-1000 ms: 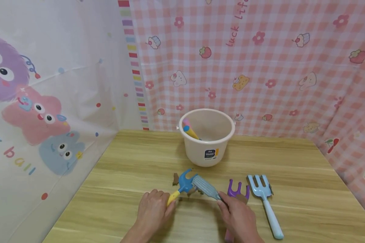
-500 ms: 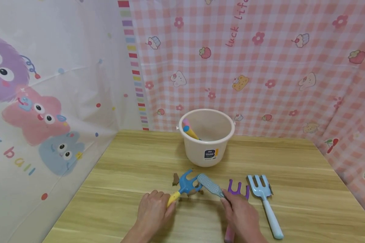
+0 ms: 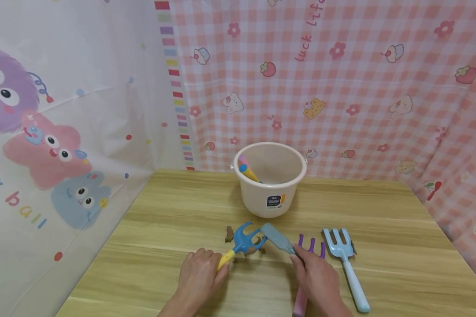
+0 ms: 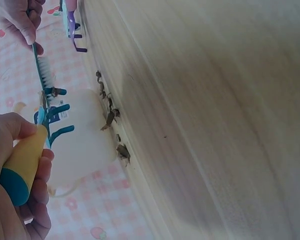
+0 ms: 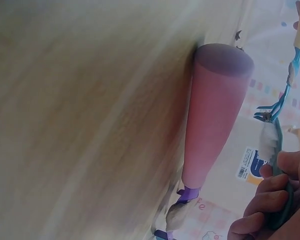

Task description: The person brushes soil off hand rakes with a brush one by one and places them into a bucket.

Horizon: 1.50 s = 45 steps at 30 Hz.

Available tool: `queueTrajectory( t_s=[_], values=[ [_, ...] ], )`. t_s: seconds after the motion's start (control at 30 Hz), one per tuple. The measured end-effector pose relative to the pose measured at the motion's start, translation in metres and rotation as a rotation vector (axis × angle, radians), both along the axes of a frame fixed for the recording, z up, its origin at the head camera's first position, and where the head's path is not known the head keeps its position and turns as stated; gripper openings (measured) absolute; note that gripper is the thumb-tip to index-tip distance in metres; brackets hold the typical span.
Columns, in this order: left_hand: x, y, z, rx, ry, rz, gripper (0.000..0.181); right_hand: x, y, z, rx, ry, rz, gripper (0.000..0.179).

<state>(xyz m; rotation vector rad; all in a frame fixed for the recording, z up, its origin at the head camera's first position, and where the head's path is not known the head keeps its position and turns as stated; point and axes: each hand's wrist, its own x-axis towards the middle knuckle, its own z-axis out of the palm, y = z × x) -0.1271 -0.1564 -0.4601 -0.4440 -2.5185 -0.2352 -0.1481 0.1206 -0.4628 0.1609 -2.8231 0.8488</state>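
Note:
My left hand (image 3: 200, 275) grips the yellow handle of a small blue hand rake (image 3: 243, 242), its tines held above the table with brown clods clinging to them. In my right hand (image 3: 319, 277) is a grey-blue scrubbing brush (image 3: 277, 237), held by its handle. White bristles (image 4: 46, 72) face the tines in the left wrist view, and the brush head meets the rake's right-hand tine. Beneath the right hand lies a purple rake (image 3: 300, 304) with a pink handle, partly hidden by that hand. Dry brown crumbs (image 3: 229, 233) lie on the table around the blue rake.
A cream bucket (image 3: 254, 200) stands behind the tools, with a yellow and a pink handle leaning inside it. To the right lies a light blue hand fork (image 3: 353, 277) with brown dirt by its tines. Patterned cloths (image 3: 341, 110) hang behind the wooden table (image 3: 150, 264).
The brush has slid rightward across the rake's tines, from the rake's middle to its right-hand tine, with the right hand shifting right. My left hand and the rake have hardly moved.

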Motion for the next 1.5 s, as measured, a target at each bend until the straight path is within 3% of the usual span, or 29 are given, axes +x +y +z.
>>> queueTrajectory(
  t_s=[0.33, 0.5, 0.6, 1.07, 1.17, 1.33, 1.5],
  values=[
    [0.001, -0.002, 0.001, 0.003, 0.006, 0.018, 0.027, 0.002, 0.003, 0.003, -0.012, 0.044, -0.004, 0.033],
    [0.000, -0.002, 0.002, 0.012, 0.006, 0.030, 0.026, 0.015, -0.015, 0.012, 0.004, 0.144, 0.137, 0.031],
    [0.000, -0.002, 0.002, 0.018, 0.012, 0.025, 0.025, 0.020, -0.024, 0.012, 0.029, 0.151, 0.187, 0.030],
    [0.000, -0.002, 0.002, -0.001, -0.017, 0.025, 0.030, 0.012, -0.014, 0.003, 0.002, 0.120, 0.073, 0.031],
    [0.000, -0.001, 0.002, 0.003, -0.043, 0.037, 0.031, 0.013, -0.015, 0.003, -0.006, 0.115, 0.089, 0.032],
    [-0.002, 0.000, 0.003, 0.020, -0.057, 0.047, 0.032, 0.017, -0.021, 0.005, 0.008, 0.133, 0.183, 0.033],
    [-0.003, 0.000, 0.005, 0.031, -0.048, 0.047, 0.030, 0.017, -0.022, 0.005, 0.027, 0.146, 0.149, 0.032]
  ],
)
